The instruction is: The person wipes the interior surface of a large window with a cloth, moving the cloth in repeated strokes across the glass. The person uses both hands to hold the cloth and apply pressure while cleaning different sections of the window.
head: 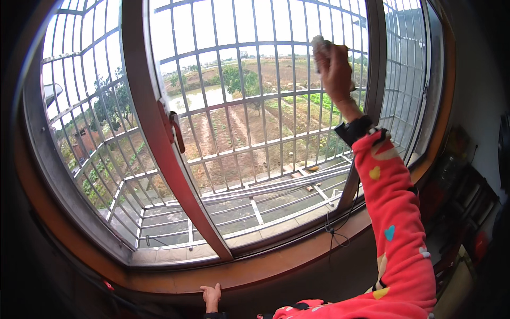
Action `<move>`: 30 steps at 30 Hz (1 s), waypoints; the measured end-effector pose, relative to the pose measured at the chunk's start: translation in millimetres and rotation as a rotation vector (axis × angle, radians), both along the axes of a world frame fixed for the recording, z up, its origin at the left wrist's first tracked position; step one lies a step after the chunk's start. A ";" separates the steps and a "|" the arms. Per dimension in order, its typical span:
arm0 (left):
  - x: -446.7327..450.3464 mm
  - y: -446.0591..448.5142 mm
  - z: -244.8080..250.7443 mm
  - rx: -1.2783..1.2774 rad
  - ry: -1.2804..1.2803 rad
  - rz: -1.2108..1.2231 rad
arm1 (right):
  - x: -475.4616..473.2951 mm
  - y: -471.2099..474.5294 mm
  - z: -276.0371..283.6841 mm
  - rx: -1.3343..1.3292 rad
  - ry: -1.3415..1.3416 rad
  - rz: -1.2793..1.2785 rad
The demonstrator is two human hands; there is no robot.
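Note:
My right hand (336, 71) is raised at the upper right of the window, its fingers closed around a crumpled greyish cloth (320, 46). Hand and cloth are at the glass pane (263, 131) of a sliding window sash; slight blur hides whether the cloth touches the glass. A dark band circles that wrist, above a red fleece sleeve (394, 215) with heart shapes. Low in the view, my left hand (212, 296) rests at the front edge of the brown windowsill (167, 281), thumb and forefinger spread, holding nothing. Its lower fingers are hard to make out.
A red-brown sash frame (179, 175) with a latch handle (176, 131) divides the window. Thin dark cord (331, 231) hangs over the sill. Outside, a metal security grille (239, 101) encloses long metal poles (279, 183). Dark wooden furniture (474, 195) stands at right.

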State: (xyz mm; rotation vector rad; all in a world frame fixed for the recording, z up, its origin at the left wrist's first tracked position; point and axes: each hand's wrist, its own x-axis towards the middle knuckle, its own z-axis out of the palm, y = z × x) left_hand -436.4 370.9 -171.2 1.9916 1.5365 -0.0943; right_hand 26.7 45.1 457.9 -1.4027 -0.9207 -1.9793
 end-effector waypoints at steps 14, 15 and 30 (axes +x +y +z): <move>-2.2 -2.7 5.5 0.021 0.034 0.011 | -72.2 33.6 -213.1 -0.805 -0.066 0.129; -0.9 -3.2 8.0 0.028 0.026 -0.005 | -72.2 28.1 -217.8 -0.875 -0.067 0.112; 3.5 -3.4 25.4 -0.067 0.049 0.028 | 86.5 -94.7 30.8 0.219 0.068 -0.311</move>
